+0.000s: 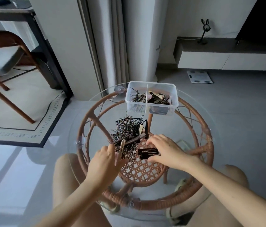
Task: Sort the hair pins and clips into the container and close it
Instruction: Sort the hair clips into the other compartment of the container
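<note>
The left hand (103, 158) was closed around a long tan clip (121, 149) and a few pins at the near edge of the loose pile of black hair pins (127, 129) on the glass table (199, 128). The right hand (165, 149) lay spread, fingers (152, 141) curled over a black snap clip (148, 152), grip uncertain. The clear divided container (152, 97) stood open at the far edge, pins in its left compartment, clips in its right.

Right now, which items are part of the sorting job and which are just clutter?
Job: clear plastic two-compartment container; pile of thin black hair pins; black rectangular snap clips; beige long clip in left hand; right hand.

Clutter: white bathroom scale; black rabbit-eared stand; wooden chair.
</note>
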Demonstrator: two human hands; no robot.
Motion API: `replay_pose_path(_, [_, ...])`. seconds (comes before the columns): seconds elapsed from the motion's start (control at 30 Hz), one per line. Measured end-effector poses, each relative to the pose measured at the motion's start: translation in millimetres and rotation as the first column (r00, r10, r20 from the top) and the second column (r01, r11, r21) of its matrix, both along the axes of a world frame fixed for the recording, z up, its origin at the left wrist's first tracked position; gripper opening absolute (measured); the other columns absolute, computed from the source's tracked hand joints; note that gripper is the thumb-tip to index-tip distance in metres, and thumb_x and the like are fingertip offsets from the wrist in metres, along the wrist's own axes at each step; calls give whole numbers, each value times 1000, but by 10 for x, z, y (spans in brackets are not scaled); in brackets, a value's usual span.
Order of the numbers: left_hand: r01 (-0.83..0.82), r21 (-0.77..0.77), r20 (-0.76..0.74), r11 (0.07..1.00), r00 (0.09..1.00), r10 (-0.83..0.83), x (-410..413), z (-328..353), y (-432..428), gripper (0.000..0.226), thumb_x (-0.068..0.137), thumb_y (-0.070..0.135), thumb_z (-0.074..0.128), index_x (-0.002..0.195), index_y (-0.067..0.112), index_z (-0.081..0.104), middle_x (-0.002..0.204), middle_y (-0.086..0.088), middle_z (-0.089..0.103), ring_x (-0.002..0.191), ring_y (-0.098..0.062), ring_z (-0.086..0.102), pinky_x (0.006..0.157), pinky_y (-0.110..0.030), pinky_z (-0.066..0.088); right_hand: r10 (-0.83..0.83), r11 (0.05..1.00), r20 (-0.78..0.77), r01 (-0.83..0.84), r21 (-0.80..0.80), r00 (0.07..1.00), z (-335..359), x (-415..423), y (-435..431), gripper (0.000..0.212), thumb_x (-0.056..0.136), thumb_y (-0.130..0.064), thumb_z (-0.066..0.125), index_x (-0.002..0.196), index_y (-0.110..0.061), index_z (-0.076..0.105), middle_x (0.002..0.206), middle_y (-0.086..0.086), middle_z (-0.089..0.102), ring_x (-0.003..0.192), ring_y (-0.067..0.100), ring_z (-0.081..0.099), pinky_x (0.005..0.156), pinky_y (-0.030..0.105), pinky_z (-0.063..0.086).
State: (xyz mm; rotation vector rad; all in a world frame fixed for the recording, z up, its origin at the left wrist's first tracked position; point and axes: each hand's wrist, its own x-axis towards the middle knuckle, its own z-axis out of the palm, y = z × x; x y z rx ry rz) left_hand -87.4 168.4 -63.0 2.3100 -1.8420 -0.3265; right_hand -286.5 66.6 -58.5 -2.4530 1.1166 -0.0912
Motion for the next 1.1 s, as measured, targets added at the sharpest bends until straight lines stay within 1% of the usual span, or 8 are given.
replay_pose_path(0.1, [-24, -41, -5, 999, 1000, 24, -28, -5, 96, 36, 92, 46, 41, 100, 13, 54, 98, -3, 58, 84, -18, 55, 75, -31, 53, -5, 999, -32, 6, 44, 999, -26, -9, 42, 37, 80, -40, 64, 109, -21, 51, 113, -6, 50, 108, 10, 40, 94, 25, 32])
replay_pose_path(0.27, [-88, -37, -63, 995, 994, 86, -37, 43, 141, 24, 89, 35, 54, 105, 18, 56, 101, -6, 55, 92, -21, 53, 78, -33, 51, -61, 992, -28, 63, 112, 998, -2, -55, 101, 19, 82, -33, 64, 95, -22, 59, 91, -6, 56, 86, 12, 49, 70, 27, 38])
replay_pose_path(0.5, [-121, -45, -223, 992, 969, 108, -41, 99, 49, 11, 84, 2, 59, 81, 9, 67, 79, -7, 67, 76, -23, 62, 71, -35, 54, -83, 996, -8, 82, -43, 997, 8, -7, 135, 18, 85, -29, 62, 89, -12, 66, 87, -1, 58, 81, 17, 53, 67, 27, 39])
replay_pose_path(0.77, [-123, -203, -340, 972, 939, 48, 83, 358, -59, 14, 78, 23, 71, 76, 10, 75, 62, 4, 68, 46, 0, 54, 50, -10, 42, -177, 984, 254, 178, 18, 951, 131, -23, 54, 14, 82, -20, 67, 87, -7, 71, 72, -9, 53, 71, 12, 54, 57, 11, 32])
replay_pose_path(0.87, [-81, -252, -354, 964, 935, -13, 25, 547, -215, 18, 80, 28, 68, 77, 11, 73, 66, 1, 71, 52, -12, 64, 54, -20, 55, -209, 976, 341, 220, 7, 916, 310, -42, -69, 10, 79, -21, 71, 79, -11, 71, 67, -10, 52, 65, 12, 52, 56, 19, 35])
replay_pose_path(0.97, [-51, -257, -358, 965, 932, -46, -97, 697, -515, 10, 82, 21, 67, 77, 12, 69, 68, 3, 68, 54, -5, 59, 51, -6, 50, -287, 952, 400, 304, 21, 870, 490, -97, -263, 23, 78, -24, 71, 58, -29, 60, 53, -13, 50, 50, 1, 46, 48, 19, 30])
replay_pose_path(1.03, [-28, -247, -361, 969, 930, -65, -207, 773, -792, 11, 83, 20, 66, 75, 13, 66, 65, 7, 61, 54, 0, 52, 47, -3, 43, -353, 928, 414, 370, 42, 839, 603, -122, -438, 33, 78, -21, 71, 51, -24, 52, 46, -10, 46, 45, 8, 38, 47, 24, 27])
replay_pose_path(1.1, [-15, -223, -367, 975, 928, -69, -327, 815, -1104, 17, 84, 21, 66, 73, 8, 66, 65, 1, 61, 56, -13, 52, 48, -15, 42, -424, 891, 404, 453, 26, 811, 682, -117, -644, 38, 79, -21, 70, 49, -13, 48, 44, -2, 40, 45, 15, 32, 45, 27, 23])
